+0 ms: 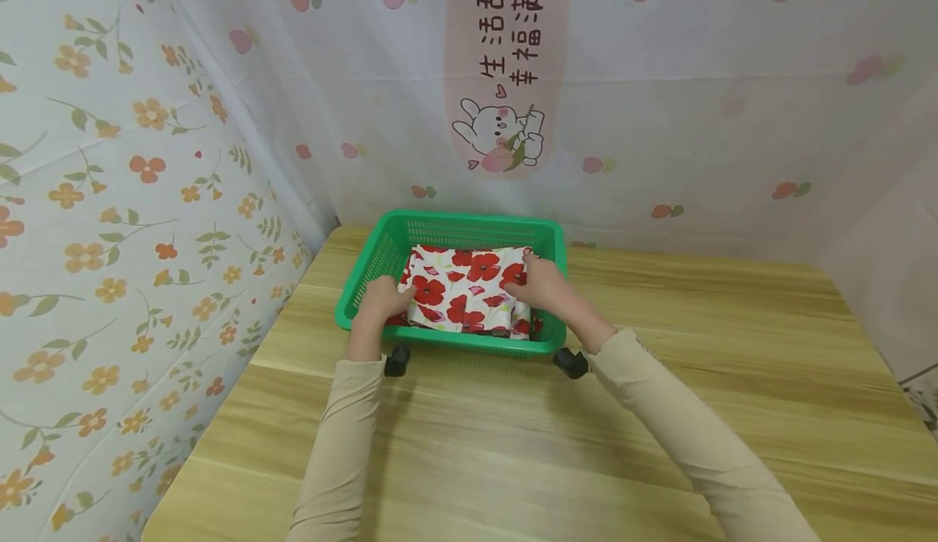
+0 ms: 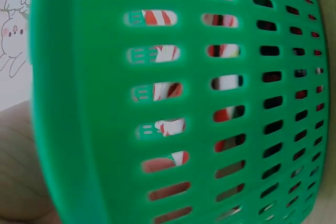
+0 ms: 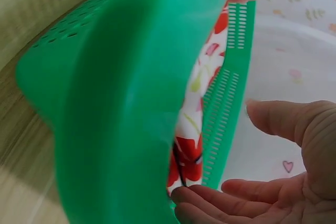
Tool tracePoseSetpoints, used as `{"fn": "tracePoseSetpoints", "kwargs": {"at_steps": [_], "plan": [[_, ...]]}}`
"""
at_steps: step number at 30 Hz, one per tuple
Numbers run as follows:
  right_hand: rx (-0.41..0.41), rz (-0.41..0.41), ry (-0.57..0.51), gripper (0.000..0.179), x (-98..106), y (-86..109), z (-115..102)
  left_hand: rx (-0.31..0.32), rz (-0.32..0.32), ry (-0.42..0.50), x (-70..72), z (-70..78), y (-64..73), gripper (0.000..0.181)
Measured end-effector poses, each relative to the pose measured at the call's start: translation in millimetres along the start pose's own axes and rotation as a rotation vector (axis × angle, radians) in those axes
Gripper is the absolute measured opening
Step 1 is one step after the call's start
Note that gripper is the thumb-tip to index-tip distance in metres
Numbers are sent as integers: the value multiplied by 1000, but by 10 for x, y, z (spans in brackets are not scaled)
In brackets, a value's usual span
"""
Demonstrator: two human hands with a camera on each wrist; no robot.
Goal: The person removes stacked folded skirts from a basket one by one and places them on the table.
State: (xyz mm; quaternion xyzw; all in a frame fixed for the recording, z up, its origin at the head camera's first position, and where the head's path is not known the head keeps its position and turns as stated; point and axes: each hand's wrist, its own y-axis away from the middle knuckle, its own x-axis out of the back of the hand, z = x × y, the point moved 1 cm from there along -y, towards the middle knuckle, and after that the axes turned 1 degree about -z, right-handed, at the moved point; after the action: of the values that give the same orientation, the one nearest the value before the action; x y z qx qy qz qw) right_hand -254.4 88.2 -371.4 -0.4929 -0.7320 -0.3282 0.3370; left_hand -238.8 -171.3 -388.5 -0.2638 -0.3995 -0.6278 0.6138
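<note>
A white cloth with red flowers [image 1: 469, 290] lies folded inside a green plastic basket [image 1: 469, 345] with slotted walls. At its left edge is my left hand [image 1: 383, 299], reaching over the rim with the thumb against the cloth; its other fingers are hidden, and I cannot tell whether they grip it. My right hand [image 1: 548, 286] is at the cloth's right edge. The right wrist view shows its thumb held well apart from its fingers [image 3: 210, 203], whose tips are right at the cloth's edge. In the left wrist view the basket wall [image 2: 194, 98] covers most of the scene.
The basket stands at the back of a wooden table [image 1: 659, 347], close to a printed curtain [image 1: 623, 119]. Two black pieces [image 1: 570, 363] show below its front edge near the wrists. A flowered curtain [image 1: 110, 281] hangs on the left.
</note>
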Motion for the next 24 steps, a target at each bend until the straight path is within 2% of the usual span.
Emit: {"fn": "tracePoseSetpoints", "kwargs": {"at_steps": [5,12,15,18,20,24], "plan": [[-48,-52,-10,65,-49,-85,59,9,-10,9,-23,-30,-14,29],[-129,-106,-118,50,-82,-157,113,30,-20,5,-61,-82,-43,27],[-149,-110,-166,54,-87,-166,117,44,-11,23,-77,-89,-50,27],[-163,-111,-271,57,-96,-175,122,54,5,47,-91,-97,-60,25],[-185,-119,-390,57,-103,-187,130,60,15,70,-100,-100,-72,22],[-282,-157,-610,52,-108,-204,147,77,17,113,-114,-113,-105,21]]}}
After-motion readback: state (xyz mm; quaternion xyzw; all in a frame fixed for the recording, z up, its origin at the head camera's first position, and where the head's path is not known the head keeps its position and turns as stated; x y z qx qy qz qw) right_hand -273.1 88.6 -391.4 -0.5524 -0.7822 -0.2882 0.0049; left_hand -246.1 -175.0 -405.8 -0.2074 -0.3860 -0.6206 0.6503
